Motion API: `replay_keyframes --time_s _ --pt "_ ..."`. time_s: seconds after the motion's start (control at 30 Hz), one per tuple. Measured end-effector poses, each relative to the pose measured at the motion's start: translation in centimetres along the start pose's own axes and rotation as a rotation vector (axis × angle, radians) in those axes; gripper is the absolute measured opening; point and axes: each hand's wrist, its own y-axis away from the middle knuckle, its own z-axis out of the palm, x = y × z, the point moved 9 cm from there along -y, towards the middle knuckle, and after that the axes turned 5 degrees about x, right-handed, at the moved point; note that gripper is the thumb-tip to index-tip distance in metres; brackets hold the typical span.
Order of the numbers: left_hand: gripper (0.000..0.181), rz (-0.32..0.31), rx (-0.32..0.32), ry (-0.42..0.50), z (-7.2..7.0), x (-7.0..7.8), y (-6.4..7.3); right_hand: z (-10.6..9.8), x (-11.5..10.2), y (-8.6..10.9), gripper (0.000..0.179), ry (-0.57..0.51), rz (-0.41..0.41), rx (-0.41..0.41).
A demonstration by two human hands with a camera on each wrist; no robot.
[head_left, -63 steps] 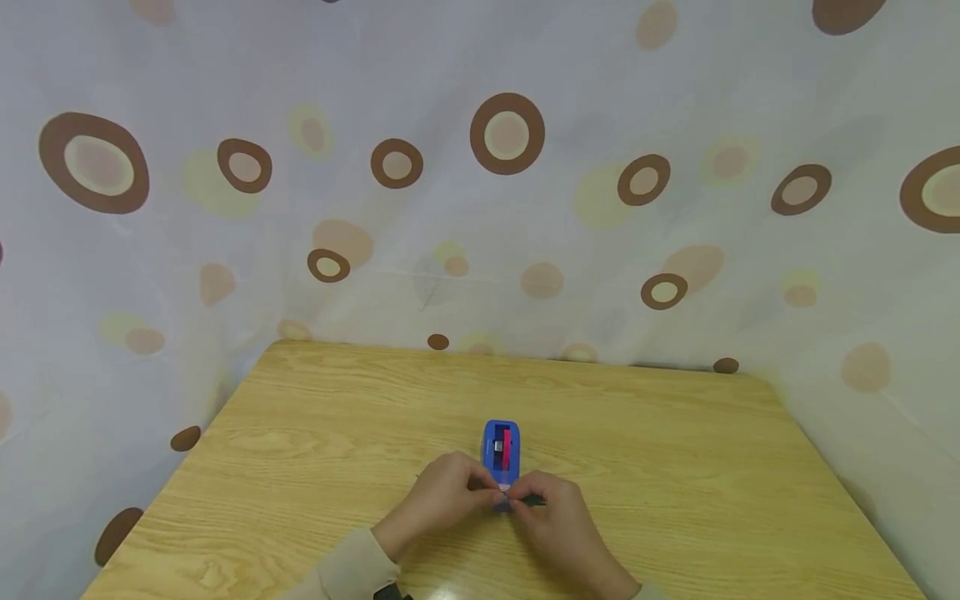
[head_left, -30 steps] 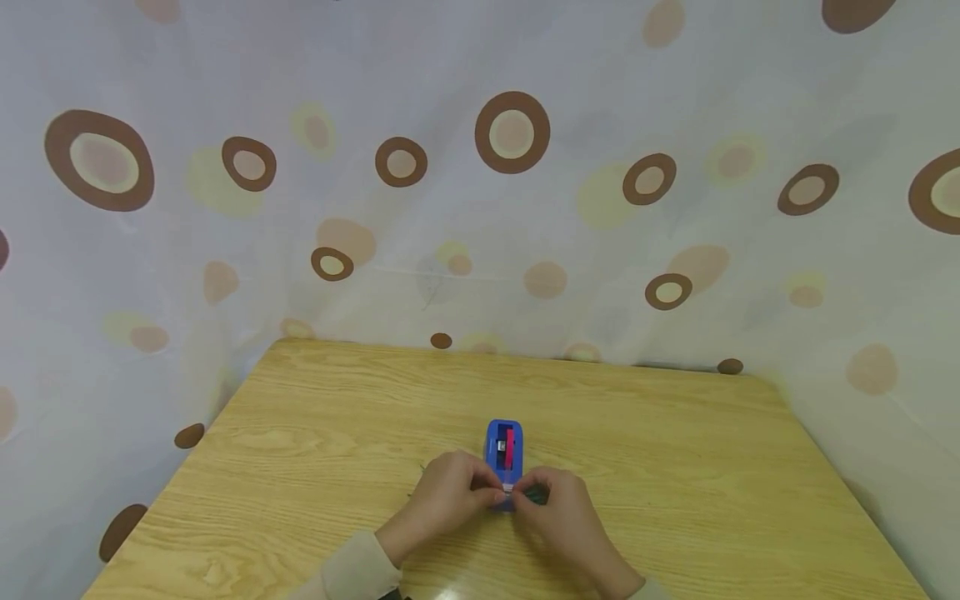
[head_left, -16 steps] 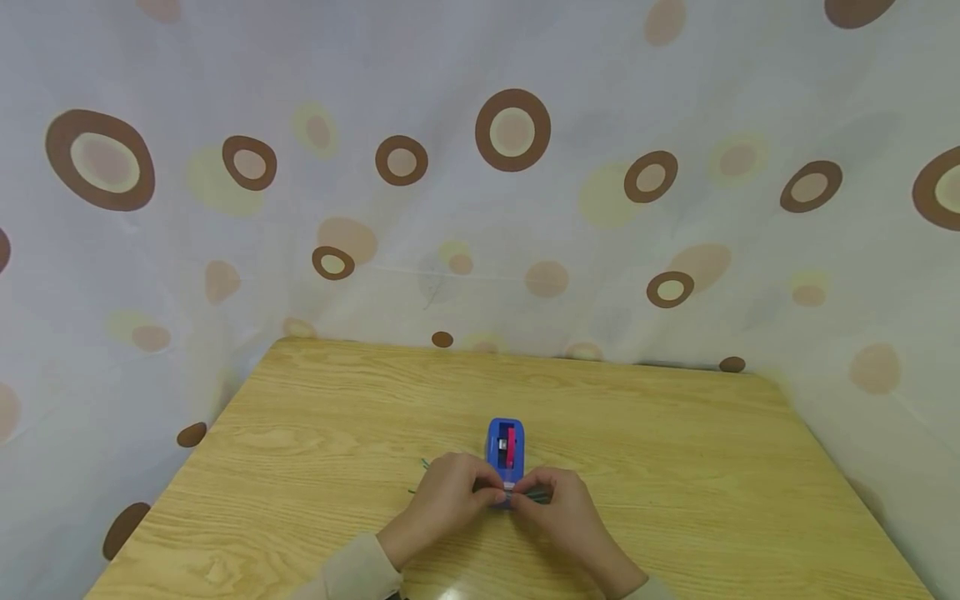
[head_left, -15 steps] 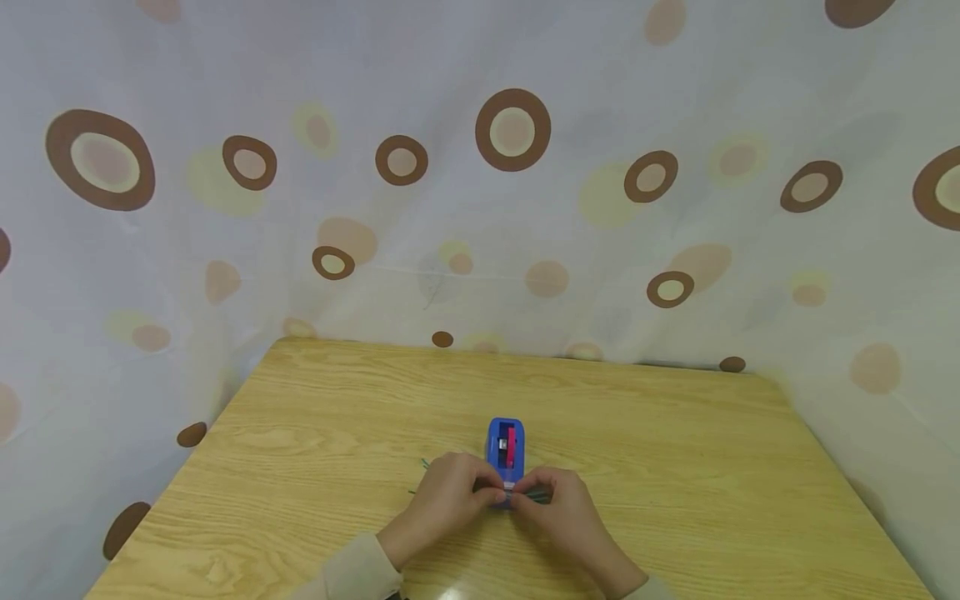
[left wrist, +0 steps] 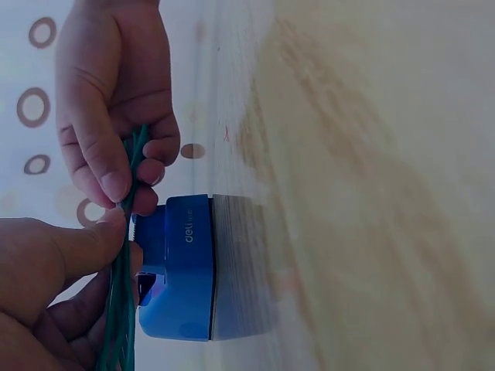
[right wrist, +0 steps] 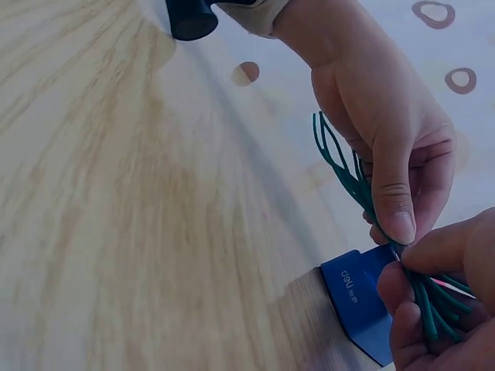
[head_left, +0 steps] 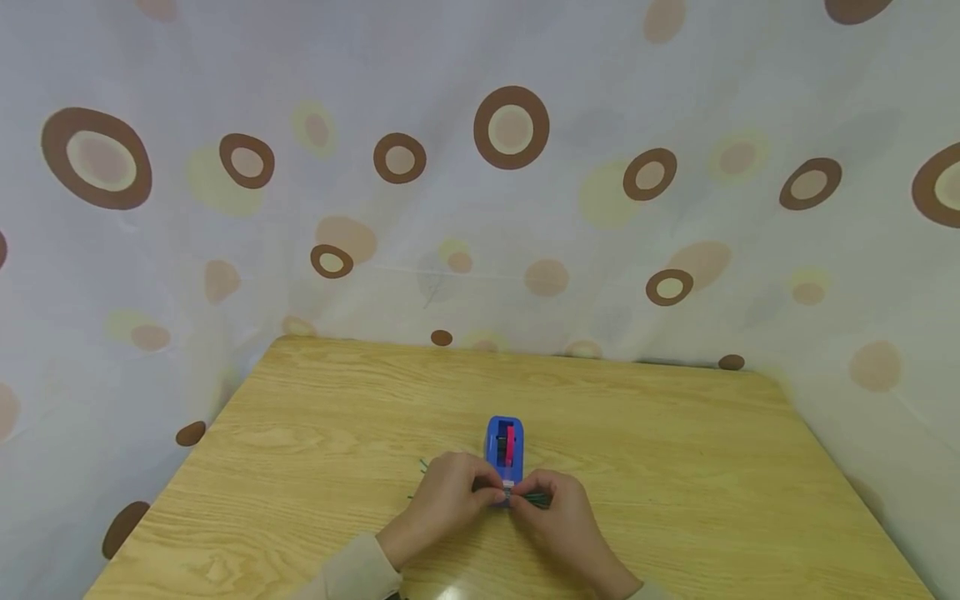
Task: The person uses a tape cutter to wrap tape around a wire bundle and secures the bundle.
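Observation:
My left hand [head_left: 446, 500] and right hand [head_left: 558, 512] meet fingertip to fingertip over the front end of a blue tape dispenser [head_left: 492, 454], which stands on the table with a pink-red tape core inside. Between thumb and fingers, both hands pinch a bundle of thin green wires [left wrist: 120, 309]. In the right wrist view, loose strands of the green wires [right wrist: 340, 166] fan out beyond the left hand, and others spread under the right fingers. A small shiny bit shows on the bundle between the thumbs; whether it is tape, I cannot tell. The fingers hide the bundle's middle.
The wooden table [head_left: 337, 408] stretches out on all sides of the dispenser. A pale curtain with brown rings [head_left: 510, 250] hangs behind and at both sides. On the left wrist a dark camera mount [right wrist: 193, 23] shows.
Compared with two seconds ago, more green strands show beside both hands. The fingers have shifted slightly on the bundle; the dispenser stays where it was on the table.

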Motion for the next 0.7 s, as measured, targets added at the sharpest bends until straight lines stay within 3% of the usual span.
replay_keyframes --time_s 0.7 --pt "0.006 0.017 0.011 0.027 -0.04 -0.16 0.12 0.21 -0.74 0.57 0.014 0.07 -0.137 0.038"
